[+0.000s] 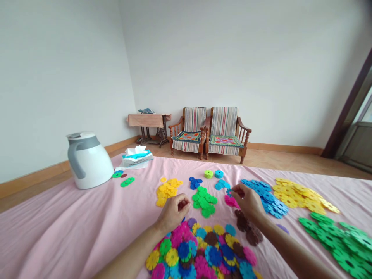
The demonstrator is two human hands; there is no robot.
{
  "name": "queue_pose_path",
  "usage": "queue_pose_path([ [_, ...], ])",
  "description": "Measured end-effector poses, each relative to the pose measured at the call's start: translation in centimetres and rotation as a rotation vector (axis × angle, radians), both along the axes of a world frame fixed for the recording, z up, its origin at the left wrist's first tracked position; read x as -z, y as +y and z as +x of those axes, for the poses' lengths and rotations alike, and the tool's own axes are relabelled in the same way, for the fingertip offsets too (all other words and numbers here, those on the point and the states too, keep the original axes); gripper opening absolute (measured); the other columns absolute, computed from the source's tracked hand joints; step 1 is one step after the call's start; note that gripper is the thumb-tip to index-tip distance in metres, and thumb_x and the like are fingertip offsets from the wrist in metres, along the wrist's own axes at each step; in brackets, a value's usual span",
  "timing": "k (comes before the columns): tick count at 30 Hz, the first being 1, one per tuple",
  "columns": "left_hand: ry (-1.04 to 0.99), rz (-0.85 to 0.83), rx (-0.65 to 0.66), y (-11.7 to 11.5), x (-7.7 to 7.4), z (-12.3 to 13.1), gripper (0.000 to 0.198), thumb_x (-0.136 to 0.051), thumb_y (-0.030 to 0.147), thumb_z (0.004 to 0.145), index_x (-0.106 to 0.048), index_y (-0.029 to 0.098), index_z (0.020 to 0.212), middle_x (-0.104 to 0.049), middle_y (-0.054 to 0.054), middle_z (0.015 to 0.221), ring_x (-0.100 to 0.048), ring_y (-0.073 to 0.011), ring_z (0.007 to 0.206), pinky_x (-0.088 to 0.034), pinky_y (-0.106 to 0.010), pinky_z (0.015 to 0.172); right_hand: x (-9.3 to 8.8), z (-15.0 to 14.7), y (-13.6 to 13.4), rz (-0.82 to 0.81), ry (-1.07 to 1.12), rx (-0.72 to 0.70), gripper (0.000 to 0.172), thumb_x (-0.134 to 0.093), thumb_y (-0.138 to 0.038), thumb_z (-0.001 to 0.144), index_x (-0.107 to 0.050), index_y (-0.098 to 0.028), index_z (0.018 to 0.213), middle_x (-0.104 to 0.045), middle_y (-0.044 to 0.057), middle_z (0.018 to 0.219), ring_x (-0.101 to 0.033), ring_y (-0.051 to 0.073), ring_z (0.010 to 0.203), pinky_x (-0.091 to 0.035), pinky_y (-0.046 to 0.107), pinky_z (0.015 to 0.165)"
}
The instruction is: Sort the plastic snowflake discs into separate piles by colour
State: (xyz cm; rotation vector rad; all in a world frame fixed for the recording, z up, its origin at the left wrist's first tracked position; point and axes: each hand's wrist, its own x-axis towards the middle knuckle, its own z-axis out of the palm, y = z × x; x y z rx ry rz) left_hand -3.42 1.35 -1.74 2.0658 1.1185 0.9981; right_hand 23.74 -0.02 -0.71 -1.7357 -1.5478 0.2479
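Mixed notched plastic discs (210,254) heaped closest, centre. Left hand (174,210) curled, can't tell if holding; right hand (247,198) pinching blue notched disc (229,192) beside pink discs (231,201). Wrinkled pink cloth (61,232) spreads left; smooth rounded jug (94,164) near its edge.

Left grip (173,211) curls loosely | right grip (248,199) pinches at the fingertips (235,188) | both bare forearms (132,248) reach forward, angled inward

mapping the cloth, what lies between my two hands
In the head view, going from left hand to right hand: a green disc pile, then pink discs.
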Motion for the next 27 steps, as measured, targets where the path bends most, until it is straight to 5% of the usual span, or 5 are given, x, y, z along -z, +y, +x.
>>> queue_pose_path([
  [9, 0.058, -0.016, 0.016, 0.1, 0.3, -0.1, 0.013, -0.052, 0.022, 0.079, -0.063, 0.014, 0.076, -0.057, 0.001, 0.062, -0.052, -0.0116, 0.060, -0.038, -0.020, 0.057, -0.1, 0.5, 3.6, -0.134, -0.061, 0.051, 0.017, -0.055, -0.029, 0.090, -0.063, -0.016, 0.097, -0.066, 0.003, 0.093, -0.063, 0.016, 0.080, -0.050, 0.032, 0.072],
  [12, 0.054, -0.020, 0.026, 0.2, 0.5, -0.1, 0.014, -0.052, 0.021, 0.079, -0.063, 0.014, 0.077, -0.059, 0.001, 0.064, -0.053, -0.0116, 0.061, -0.038, -0.020, 0.058, -0.8, 0.6, 2.0, -0.110, -0.090, -0.013, 0.015, -0.050, -0.019, 0.085, -0.065, -0.017, 0.087, -0.069, 0.004, 0.082, -0.064, 0.019, 0.078, -0.046, 0.028, 0.069],
  [17, 0.067, -0.023, 0.026, 0.2, 0.6, -0.1, 0.013, -0.053, 0.021, 0.078, -0.064, 0.014, 0.077, -0.060, 0.001, 0.065, -0.052, -0.0111, 0.060, -0.038, -0.020, 0.057, -2.1, -0.1, -2.4, -0.186, -0.143, -0.397, 0.014, -0.055, -0.009, 0.068, -0.064, -0.020, 0.066, -0.063, -0.004, 0.060, -0.059, 0.013, 0.058, -0.040, 0.021, 0.053],
  [22, 0.083, -0.030, 0.027, 0.2, 0.5, -0.2, 0.014, -0.053, 0.021, 0.078, -0.065, 0.014, 0.077, -0.061, 0.001, 0.065, -0.052, -0.0114, 0.060, -0.038, -0.019, 0.056, -2.7, -0.8, -4.9, -0.237, -0.243, -0.556, 0.034, -0.052, 0.000, 0.056, -0.066, -0.021, 0.078, -0.063, -0.001, 0.076, -0.059, 0.014, 0.070, -0.043, 0.021, 0.061],
  [27, 0.096, -0.031, 0.026, 0.2, 0.4, -0.2, 0.013, -0.054, 0.021, 0.078, -0.066, 0.015, 0.078, -0.061, 0.001, 0.065, -0.051, -0.0110, 0.059, -0.037, -0.019, 0.056, -2.8, -1.2, -4.8, -0.266, -0.280, -0.596, 0.032, -0.051, -0.001, 0.057, -0.064, -0.022, 0.078, -0.061, -0.001, 0.077, -0.057, 0.014, 0.072, -0.042, 0.022, 0.062],
])
